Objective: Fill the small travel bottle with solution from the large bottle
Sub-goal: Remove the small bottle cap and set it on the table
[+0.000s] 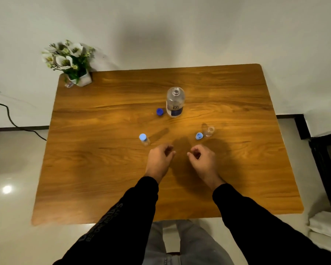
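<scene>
Wooden table (103, 178), rounded corners, far edge against white wall (180, 25). White-flowered plant in small white pot (70, 62) at far left corner of table. Black cable (11, 121) trailing along floor left of table. Pale glossy floor tiles (11, 169), light spot reflected. Folded white cloth (325, 224) beyond near right corner.

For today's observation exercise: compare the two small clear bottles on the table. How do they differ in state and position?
The left small bottle wears its light blue cap; the right small bottle is open, its light blue cap lying beside it on the table. The left one stands near the left hand, the right one beyond the right hand. Both are small, clear and upright.
</scene>
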